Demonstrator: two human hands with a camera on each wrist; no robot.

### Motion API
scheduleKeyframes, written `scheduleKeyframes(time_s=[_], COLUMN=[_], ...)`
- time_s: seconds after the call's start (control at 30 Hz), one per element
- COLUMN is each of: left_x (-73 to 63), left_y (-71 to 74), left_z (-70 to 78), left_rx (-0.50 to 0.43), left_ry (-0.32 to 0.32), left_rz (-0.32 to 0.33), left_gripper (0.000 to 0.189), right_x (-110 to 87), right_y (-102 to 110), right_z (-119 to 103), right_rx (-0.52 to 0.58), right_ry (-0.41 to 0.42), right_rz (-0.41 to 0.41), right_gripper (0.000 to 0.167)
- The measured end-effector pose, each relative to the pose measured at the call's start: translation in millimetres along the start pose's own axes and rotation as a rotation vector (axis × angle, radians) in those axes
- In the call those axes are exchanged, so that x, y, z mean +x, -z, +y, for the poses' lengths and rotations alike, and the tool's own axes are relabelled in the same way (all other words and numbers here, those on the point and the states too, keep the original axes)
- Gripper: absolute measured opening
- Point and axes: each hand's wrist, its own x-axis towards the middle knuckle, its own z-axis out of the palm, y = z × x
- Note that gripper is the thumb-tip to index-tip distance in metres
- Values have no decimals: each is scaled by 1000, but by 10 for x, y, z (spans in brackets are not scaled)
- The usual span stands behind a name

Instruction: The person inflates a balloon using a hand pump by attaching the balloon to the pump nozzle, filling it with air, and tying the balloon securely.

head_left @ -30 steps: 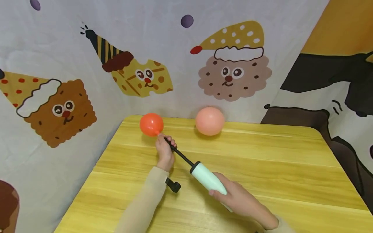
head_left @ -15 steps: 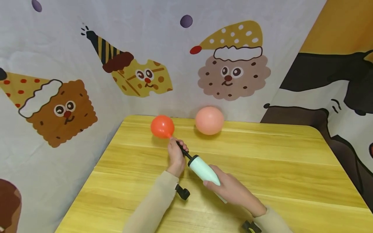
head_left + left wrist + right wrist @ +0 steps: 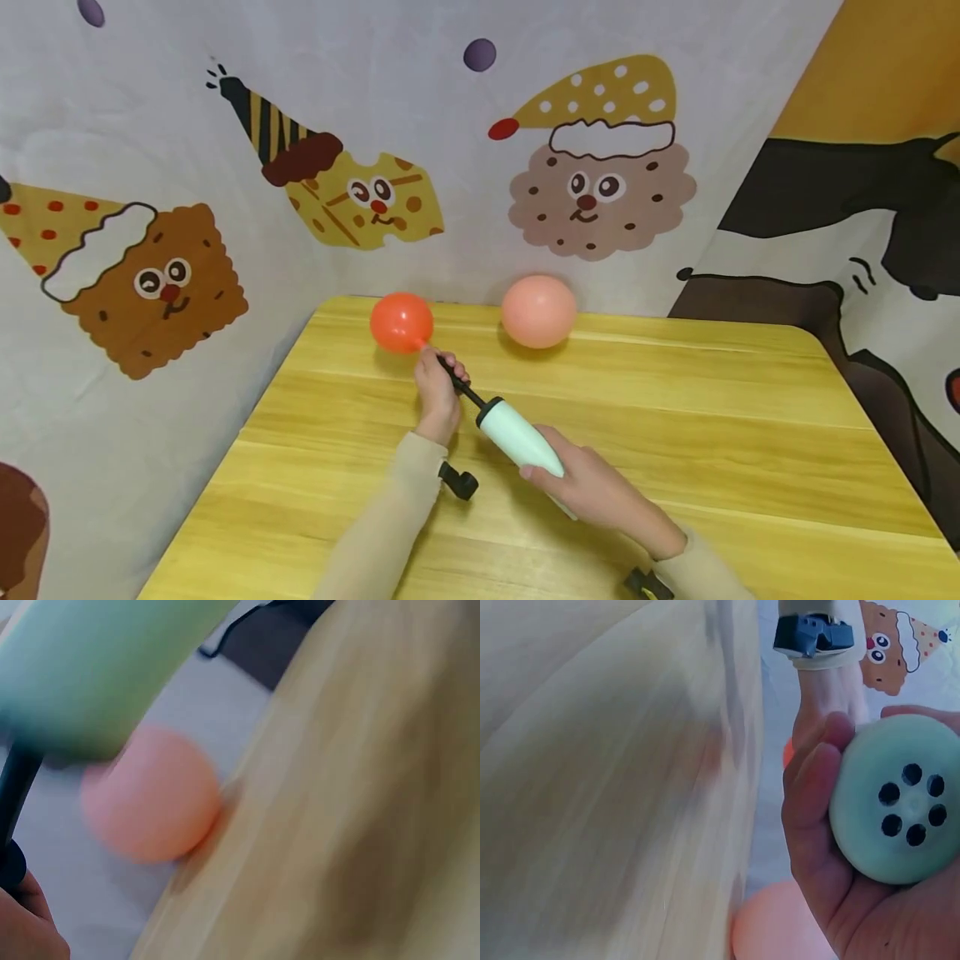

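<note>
A mint-green balloon pump (image 3: pixel 519 435) with a black rod slants between my two hands. My left hand (image 3: pixel 437 387) grips the black end of the rod, with the neck of a small, partly inflated red balloon (image 3: pixel 401 323) at its fingertips. Wrapped round the mint barrel is my right hand (image 3: pixel 592 482). Part of the rod (image 3: pixel 19 787) shows between barrel and left hand in the left wrist view. The barrel's round end (image 3: pixel 900 855), with several dark holes, faces the right wrist camera. The nozzle inside the balloon's neck is hidden.
A peach balloon (image 3: pixel 538 312) sits at the back of the wooden table (image 3: pixel 712 433). Behind the table hangs a white cloth (image 3: pixel 465 208) printed with cartoon biscuits. Small black mounts sit on both wrists, including the left wrist mount (image 3: pixel 459 482).
The barrel slid up the rod toward my left hand, then part of the rod came out again. The red balloon and left hand shifted right, then back left. The peach balloon stayed put.
</note>
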Motion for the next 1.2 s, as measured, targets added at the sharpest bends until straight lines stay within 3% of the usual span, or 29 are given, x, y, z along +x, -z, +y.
scheduleKeyframes(time_s=[0.17,0.27,0.57,0.8,0.9,1.07,1.2], left_x=[218,231,-2,-209,-240,-119,68], left_y=[130,159,96,41,35,84,185], left_z=[192,191,-85,-274,-337,-331,-163], left_rx=[-83,-114,-77,40,73,22,-54], left_ry=[-30,-27,33,93,91,65,21], left_rz=[66,86,51,-8,-13,5,42], left_gripper=[33,30,33,36,36,35,34], right_x=[-224,-238,-21,154,192,131,-40], right_y=[130,144,-11,-82,-100,-105,-19], right_z=[22,20,-11,24,44,60,102], right_rx=[-46,-61,-48,-37,-19,-44,-53], right_ry=[7,24,23,2,-5,-13,12], right_rz=[-31,-24,-2,2,4,20,-9], right_gripper=[66,65,66,66,66,67,67])
